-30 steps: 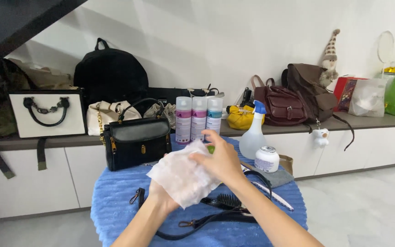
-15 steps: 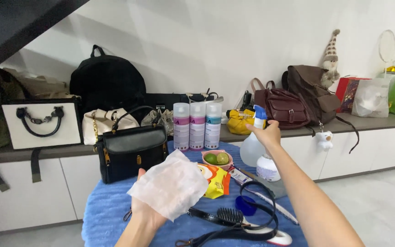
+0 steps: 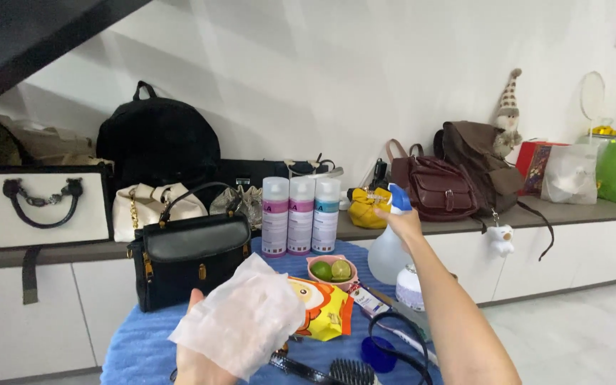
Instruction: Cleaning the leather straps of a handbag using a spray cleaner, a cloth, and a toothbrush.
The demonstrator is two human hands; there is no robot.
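— So, where are the person's hands?

— Her or his left hand [image 3: 204,356] is low in the view, palm up, with a white wipe [image 3: 240,322] draped over it. The wipe hides the fingers, so it cannot be told whether they are spread or curled; only the thumb tip shows at the wipe's left edge. The right hand [image 3: 401,222] is stretched forward to the spray bottle [image 3: 388,249], fingers closed around its neck just under the blue nozzle.

— And where does the bottle stand?

— Upright on the blue towel [image 3: 140,342] that covers the small table, at the far right side, with a white jar [image 3: 409,285] just beside it, partly behind the forearm.

— What else lies on the towel?

— A black handbag [image 3: 190,258] stands at the left. Three tall cans [image 3: 301,215] with white caps stand in a row at the back. In front of them is a pink bowl [image 3: 331,271] holding cut limes, and nearer still an orange and yellow packet [image 3: 322,308], partly under the wipe. A black brush [image 3: 351,371] and a dark strap [image 3: 393,335] lie at the near edge.

— And behind the table?

— A long shelf [image 3: 572,211] against the white wall carries many bags, among them a black backpack [image 3: 157,142] and a dark red satchel [image 3: 433,187].
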